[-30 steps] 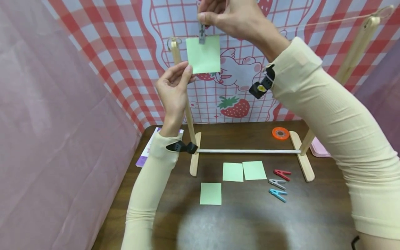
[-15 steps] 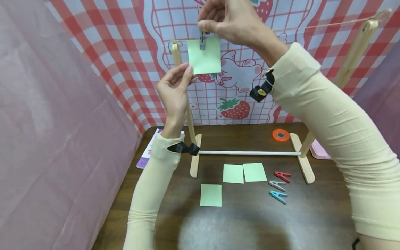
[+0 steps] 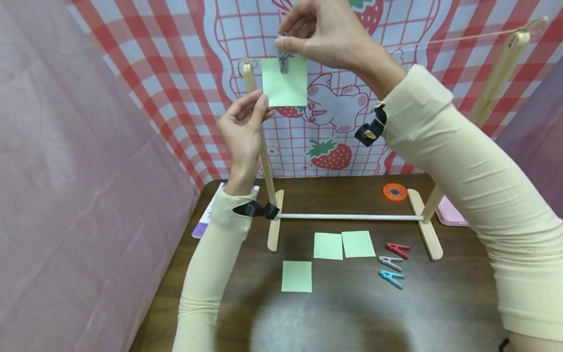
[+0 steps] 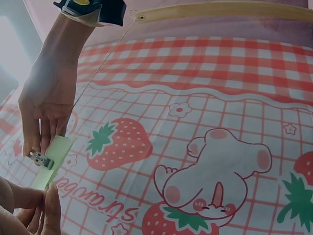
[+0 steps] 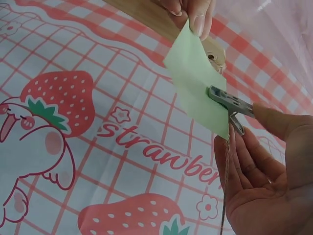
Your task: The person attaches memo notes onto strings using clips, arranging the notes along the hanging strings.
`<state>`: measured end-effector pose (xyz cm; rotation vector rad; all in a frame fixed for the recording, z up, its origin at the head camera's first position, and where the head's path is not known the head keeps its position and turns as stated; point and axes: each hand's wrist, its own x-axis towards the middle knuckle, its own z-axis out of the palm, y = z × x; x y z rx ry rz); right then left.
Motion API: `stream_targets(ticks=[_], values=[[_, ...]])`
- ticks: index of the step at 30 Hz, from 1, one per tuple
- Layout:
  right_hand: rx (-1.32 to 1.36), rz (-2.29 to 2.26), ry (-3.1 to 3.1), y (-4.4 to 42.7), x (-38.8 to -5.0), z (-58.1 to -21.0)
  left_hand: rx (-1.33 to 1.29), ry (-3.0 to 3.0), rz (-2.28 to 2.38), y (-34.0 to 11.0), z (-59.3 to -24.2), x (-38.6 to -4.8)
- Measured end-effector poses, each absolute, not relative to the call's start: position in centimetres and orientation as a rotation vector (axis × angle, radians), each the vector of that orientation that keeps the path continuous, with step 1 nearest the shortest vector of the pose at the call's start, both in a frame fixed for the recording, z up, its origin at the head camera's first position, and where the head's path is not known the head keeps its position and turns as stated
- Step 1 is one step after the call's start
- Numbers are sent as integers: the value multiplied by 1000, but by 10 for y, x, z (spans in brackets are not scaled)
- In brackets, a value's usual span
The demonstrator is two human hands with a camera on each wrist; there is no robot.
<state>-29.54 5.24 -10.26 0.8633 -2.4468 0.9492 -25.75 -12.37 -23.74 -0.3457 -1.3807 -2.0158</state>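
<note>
A pale green square of paper (image 3: 284, 88) is held up at the twine (image 3: 462, 38), near the left post. My left hand (image 3: 244, 128) pinches its lower left corner between thumb and fingers. A grey clothespin (image 3: 283, 64) sits over the paper's top edge, its tip on the paper's face. My right hand (image 3: 327, 36) holds this clothespin, the thumb against one handle in the right wrist view and the other fingers behind. There, the twine runs down from the paper's edge; whether the clothespin also bites the twine cannot be told.
Two wooden posts (image 3: 266, 171) stand on feet joined by a white rod (image 3: 352, 216). On the brown table (image 3: 334, 318) lie several green papers (image 3: 296, 276), a red clothespin (image 3: 398, 250), a grey one (image 3: 390, 263), a blue one (image 3: 391, 279), and an orange tape roll (image 3: 395, 192).
Both hands shift very slightly left with the paper and clothespin. The end of a clothespin handle now shows above my right thumb. The head view tilts up a little.
</note>
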Motion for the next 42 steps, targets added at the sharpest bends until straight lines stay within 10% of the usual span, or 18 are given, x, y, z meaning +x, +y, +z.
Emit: stream_targets(ticks=[42], values=[[932,822,-2290,141,-232,-154,-384,-1579,-1831,-147,-268,-248]])
